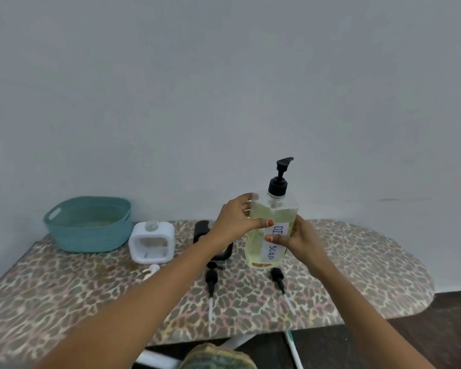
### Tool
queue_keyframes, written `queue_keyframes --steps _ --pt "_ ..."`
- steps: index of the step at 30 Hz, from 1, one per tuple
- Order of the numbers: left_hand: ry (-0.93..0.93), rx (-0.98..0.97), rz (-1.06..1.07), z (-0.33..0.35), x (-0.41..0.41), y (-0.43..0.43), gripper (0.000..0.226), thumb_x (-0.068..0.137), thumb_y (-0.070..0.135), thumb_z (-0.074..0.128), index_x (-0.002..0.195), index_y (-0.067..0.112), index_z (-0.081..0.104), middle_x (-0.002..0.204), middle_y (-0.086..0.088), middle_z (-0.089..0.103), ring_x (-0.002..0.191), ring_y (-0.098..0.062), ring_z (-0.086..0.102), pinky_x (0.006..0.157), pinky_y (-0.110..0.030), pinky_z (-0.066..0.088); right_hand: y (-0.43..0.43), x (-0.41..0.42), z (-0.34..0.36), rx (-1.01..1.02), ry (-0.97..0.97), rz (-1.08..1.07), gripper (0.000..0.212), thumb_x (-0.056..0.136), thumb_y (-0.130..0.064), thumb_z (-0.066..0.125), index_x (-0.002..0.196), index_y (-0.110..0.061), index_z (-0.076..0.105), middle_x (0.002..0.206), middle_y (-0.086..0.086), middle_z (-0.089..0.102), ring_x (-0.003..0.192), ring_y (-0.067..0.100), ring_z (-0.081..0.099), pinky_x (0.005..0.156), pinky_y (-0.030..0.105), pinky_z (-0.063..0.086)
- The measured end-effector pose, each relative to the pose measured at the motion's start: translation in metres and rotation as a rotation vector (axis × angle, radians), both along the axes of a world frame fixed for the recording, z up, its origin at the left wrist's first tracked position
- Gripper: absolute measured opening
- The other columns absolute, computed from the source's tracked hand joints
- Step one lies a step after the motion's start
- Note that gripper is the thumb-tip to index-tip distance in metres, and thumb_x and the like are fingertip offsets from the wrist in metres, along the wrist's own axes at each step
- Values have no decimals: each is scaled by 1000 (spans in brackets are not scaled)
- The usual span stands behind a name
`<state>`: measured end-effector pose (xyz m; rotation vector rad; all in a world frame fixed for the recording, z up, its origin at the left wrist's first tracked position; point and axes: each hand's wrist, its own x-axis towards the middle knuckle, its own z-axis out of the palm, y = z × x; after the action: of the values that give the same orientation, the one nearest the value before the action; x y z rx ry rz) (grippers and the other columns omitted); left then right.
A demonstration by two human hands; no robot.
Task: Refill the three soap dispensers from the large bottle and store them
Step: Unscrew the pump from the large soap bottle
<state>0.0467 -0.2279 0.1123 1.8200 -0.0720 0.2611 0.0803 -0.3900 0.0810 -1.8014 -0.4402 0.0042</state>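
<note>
A leopard-print counter (357, 262) stands against a grey wall; a teal basket (88, 235) sits at its far left corner; right of centre the large bottle (256, 249), upright, labelled SOAP and filled with pale yellow liquid, carries its black pump top (278, 179); a person's left grip (234, 217) is curled round the bottle's shoulder and the right grip (298, 235) round its side; a white dispenser (168, 230) stands beside the basket; a black dispenser (200, 231) is partly hidden behind the left arm; a white pump (151, 270) and two black pumps (211, 280) (277, 276) lie loose on the counter nearer the person.
</note>
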Motion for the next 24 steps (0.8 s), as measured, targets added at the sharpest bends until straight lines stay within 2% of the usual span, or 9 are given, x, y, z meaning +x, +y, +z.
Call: queue_keyframes --steps 4,7,10,12,18,21,24 --pt "48 -2 -3 -31 -17 12 60 65 14 81 119 13 54 113 -8 66 100 -18 64 91 -35 52 12 -15 -32 -24 42 15 47 68 -3 77 107 -14 54 95 -3 66 87 10 64 70 20 54" --pt "71 15 -4 -50 -24 18 60 65 16 81 120 14 55 112 -5 67 99 -15 65 88 -31 53 19 -19 -51 -79 44 -2 49 67 -5 79 109 -9 55 101 4 66 93 18 64 75 26 53" --pt "79 -9 -6 -62 -29 20 57 66 12 80 116 18 55 106 0 66 95 -10 64 85 -25 53 24 -21 -64 -121 48 -19 53 66 -6 80 112 -5 54 101 5 66 94 19 62 70 19 50" --pt "89 -20 -8 -69 -29 20 58 66 10 80 116 17 53 106 0 66 96 -12 64 86 -27 53 25 -22 -70 -132 58 -24 52 65 -6 81 111 -6 55 99 3 65 94 19 63 70 19 49" --pt "96 3 -22 -88 -24 19 58 65 12 80 116 21 55 111 -2 67 96 -8 64 89 -23 51 24 -25 -82 -209 15 -37 46 64 -7 81 104 -8 57 91 -3 63 79 6 60 59 3 42" --pt "121 25 -36 -91 -19 22 63 66 15 80 122 19 52 118 -3 63 106 -13 61 94 -28 49 23 -23 -81 -245 39 -18 51 65 -8 81 108 -9 54 93 -3 62 84 11 60 61 3 43" --pt "182 91 -65 -94 -12 26 71 66 25 80 128 21 44 128 -3 56 118 -19 53 102 -42 43 19 -17 -66 -397 84 87 64 68 -15 80 121 -9 46 109 2 62 103 17 58 76 15 44"
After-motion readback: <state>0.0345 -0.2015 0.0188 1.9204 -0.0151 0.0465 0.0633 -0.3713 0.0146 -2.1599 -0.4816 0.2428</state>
